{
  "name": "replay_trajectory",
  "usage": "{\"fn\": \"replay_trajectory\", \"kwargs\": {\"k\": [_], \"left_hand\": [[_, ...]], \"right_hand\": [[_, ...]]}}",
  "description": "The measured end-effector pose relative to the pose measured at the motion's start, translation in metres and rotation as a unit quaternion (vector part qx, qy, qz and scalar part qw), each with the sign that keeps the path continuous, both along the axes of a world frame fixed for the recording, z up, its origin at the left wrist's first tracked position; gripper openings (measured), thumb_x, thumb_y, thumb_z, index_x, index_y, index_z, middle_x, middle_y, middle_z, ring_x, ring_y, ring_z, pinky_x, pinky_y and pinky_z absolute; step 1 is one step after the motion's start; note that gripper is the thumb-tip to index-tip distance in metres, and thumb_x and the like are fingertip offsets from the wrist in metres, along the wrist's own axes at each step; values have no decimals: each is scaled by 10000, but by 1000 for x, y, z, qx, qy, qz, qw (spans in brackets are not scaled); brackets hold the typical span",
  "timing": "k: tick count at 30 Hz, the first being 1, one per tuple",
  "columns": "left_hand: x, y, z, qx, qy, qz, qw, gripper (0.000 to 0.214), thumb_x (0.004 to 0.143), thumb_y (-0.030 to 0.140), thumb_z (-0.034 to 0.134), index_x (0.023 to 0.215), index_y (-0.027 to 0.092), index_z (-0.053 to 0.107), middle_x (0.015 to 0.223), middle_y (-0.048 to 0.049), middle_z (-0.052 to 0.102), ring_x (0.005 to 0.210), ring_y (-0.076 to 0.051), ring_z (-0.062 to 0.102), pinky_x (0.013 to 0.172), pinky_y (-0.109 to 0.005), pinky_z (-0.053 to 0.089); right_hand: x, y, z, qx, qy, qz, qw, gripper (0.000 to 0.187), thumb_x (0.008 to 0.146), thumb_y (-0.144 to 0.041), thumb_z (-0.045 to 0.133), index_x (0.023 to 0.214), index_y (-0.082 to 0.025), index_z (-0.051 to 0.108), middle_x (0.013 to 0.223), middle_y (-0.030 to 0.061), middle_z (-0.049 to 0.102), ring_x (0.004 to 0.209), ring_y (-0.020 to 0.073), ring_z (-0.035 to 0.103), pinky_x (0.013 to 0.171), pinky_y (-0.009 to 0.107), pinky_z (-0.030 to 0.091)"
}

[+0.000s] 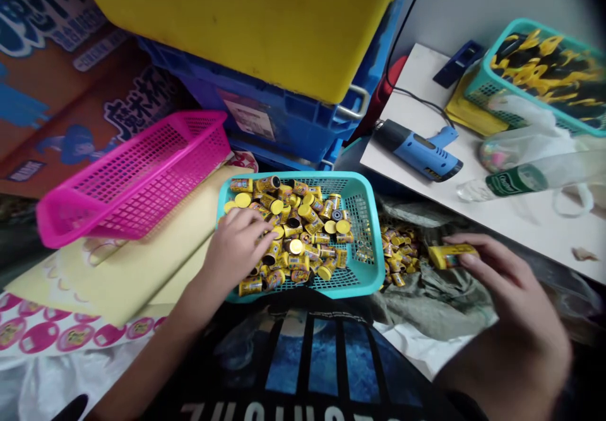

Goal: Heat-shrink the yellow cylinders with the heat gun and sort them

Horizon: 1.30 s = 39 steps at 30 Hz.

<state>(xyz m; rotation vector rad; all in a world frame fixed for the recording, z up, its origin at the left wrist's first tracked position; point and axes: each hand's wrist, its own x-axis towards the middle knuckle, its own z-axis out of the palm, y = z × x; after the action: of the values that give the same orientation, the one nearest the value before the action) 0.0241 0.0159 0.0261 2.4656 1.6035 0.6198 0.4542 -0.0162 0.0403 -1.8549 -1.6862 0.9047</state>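
Observation:
A turquoise plastic basket (379, 263) sits against my front, holding many small yellow canisters (298, 263) with printed labels; some stand on end, others lie on their sides. Over its left part reaches my left hand (241, 241), fingers apart and bent down onto the canisters, the thumb hidden. To the right, my right hand (506, 276) is closed on a yellow canister (452, 256), pinched between thumb and fingers. Below and left of that hand, an open grey-green sack (435, 295) contains more yellow canisters (400, 250).
An empty-looking pink basket (137, 181) leans at left on yellow sheeting (175, 263). Blue and yellow crates (284, 118) stack ahead. On the white table (502, 219) at right are a blue heat gun (416, 149), a plastic bottle (516, 181) and a turquoise basket (487, 67) of black-and-yellow items.

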Motion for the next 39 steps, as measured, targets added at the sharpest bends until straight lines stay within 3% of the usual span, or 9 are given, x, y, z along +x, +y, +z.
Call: {"fn": "replay_trajectory", "kwargs": {"k": [4,10,14,18,22,27,30,33,39], "left_hand": [[27,1,-13,-93,180,13,979,127,899,249,661,974,186,741,1038,-109,654,999,-312,578,806,-427,480],[47,9,-13,-117,255,37,959,186,906,128,556,976,115,727,1063,-175,625,1034,-348,564,809,-452,468],[35,12,-12,-123,262,9,957,238,896,85,533,992,155,738,1082,-162,629,1027,-337,558,797,-447,462],[29,18,-15,-125,259,-13,958,259,907,86,518,1031,165,731,1097,-165,625,1043,-344,548,830,-474,456],[23,27,-13,-126,242,-70,960,138,877,134,611,960,170,714,1090,-136,629,1056,-321,549,892,-467,460],[5,15,-1,-204,-83,-61,973,186,832,257,655,1003,193,618,1039,-71,662,992,-252,619,912,-417,505],[-3,-1,4,-290,-347,23,892,380,853,327,613,1203,202,536,1028,-60,697,929,-215,688,841,-360,556],[-4,-12,6,-357,-455,54,814,481,830,394,685,1252,203,557,1067,-82,735,990,-232,713,857,-347,576],[6,-11,8,-367,-531,59,762,384,705,325,829,1011,206,629,1162,-104,740,1101,-251,703,932,-386,596]], "right_hand": [[20,13,-6,-49,-153,34,986,675,754,-785,611,1134,-235,699,1159,132,663,1061,336,631,934,531,499],[-109,40,-22,118,-37,168,978,338,949,-503,576,1127,-235,680,1128,53,655,1052,193,611,946,389,504],[-199,55,-47,167,-104,360,912,237,983,-273,517,1130,-242,700,1135,72,613,1051,211,521,951,392,449],[-235,59,-65,127,-301,350,878,356,1015,-223,387,1243,-237,661,1361,113,499,1091,264,469,888,408,414],[-242,56,-66,108,-353,331,868,366,1005,-194,375,1233,-197,661,1409,142,450,1097,268,462,882,406,392],[-239,61,-61,99,-301,341,885,259,967,-168,447,1062,-124,684,1211,158,548,1084,273,480,874,406,417],[-224,63,-53,98,-162,316,930,194,849,-227,661,997,-105,635,1177,137,585,1080,252,514,931,392,444],[-205,57,-39,51,61,236,968,332,811,-355,745,1018,-136,604,1046,71,650,938,169,600,840,300,486],[-192,42,-13,116,237,194,945,330,922,-424,656,1202,-250,680,1155,43,656,1096,138,620,1002,321,502]]}}
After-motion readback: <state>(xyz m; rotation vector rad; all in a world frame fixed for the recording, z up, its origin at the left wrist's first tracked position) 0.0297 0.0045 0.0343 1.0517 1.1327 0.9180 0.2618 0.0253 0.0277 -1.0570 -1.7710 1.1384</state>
